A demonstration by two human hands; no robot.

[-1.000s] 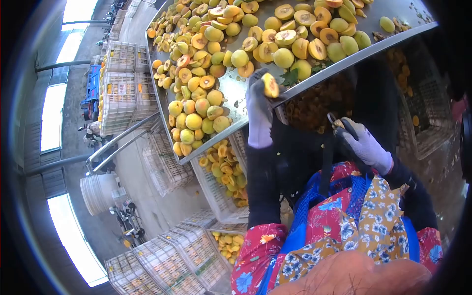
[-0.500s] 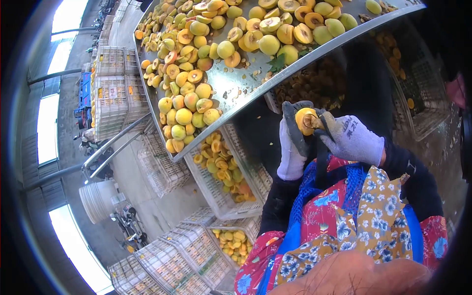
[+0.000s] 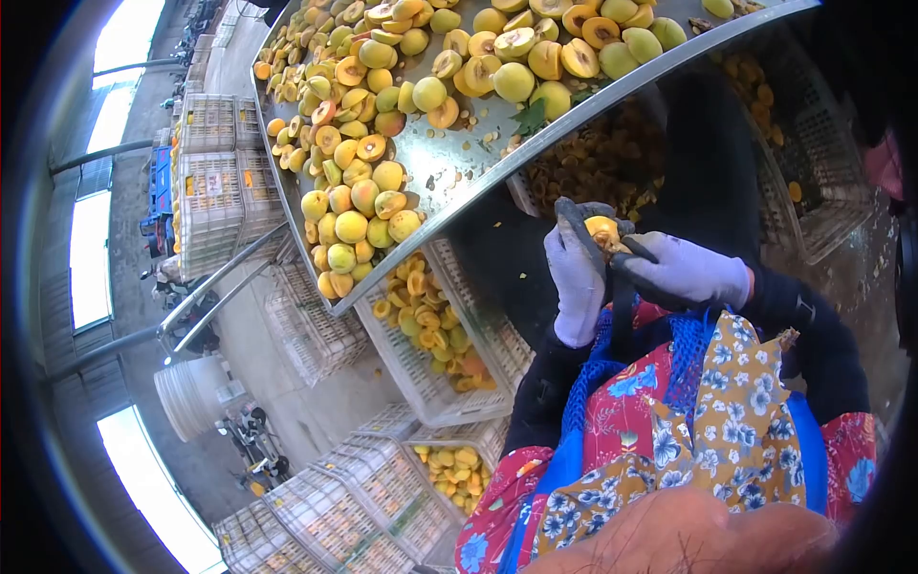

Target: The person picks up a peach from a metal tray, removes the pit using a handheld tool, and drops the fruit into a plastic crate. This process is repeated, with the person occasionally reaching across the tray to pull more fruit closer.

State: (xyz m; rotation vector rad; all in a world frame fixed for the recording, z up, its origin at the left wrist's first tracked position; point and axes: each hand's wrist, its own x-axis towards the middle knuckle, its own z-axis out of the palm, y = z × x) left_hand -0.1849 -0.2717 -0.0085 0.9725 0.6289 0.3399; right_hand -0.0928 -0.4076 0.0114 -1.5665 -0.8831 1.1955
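Note:
My left hand point(image 3: 578, 263), in a pale glove with dark grey palm and fingers, is closed around a cut yellow peach point(image 3: 602, 228) in front of my lap. The peach's cut side, with a brownish centre, faces me. My right hand point(image 3: 684, 266), gloved the same way, presses its closed fingers against the near side of the fruit. Whatever those fingers grip is hidden. Beyond both hands runs the rim of a metal table point(image 3: 574, 117), heaped with whole and halved yellow peaches point(image 3: 363, 196).
Below the table edge, a white plastic crate point(image 3: 445, 407) holds peach halves. Under the table lies a pile of brown scraps point(image 3: 598, 158). Another crate point(image 3: 832, 215) stands at the right. Stacked crates point(image 3: 330, 502) and a white bucket point(image 3: 191, 397) are on the left.
My left hand has turned and its fingers now cover more of the peach. The right hand has shifted slightly down, staying against the fruit. The view has moved a little.

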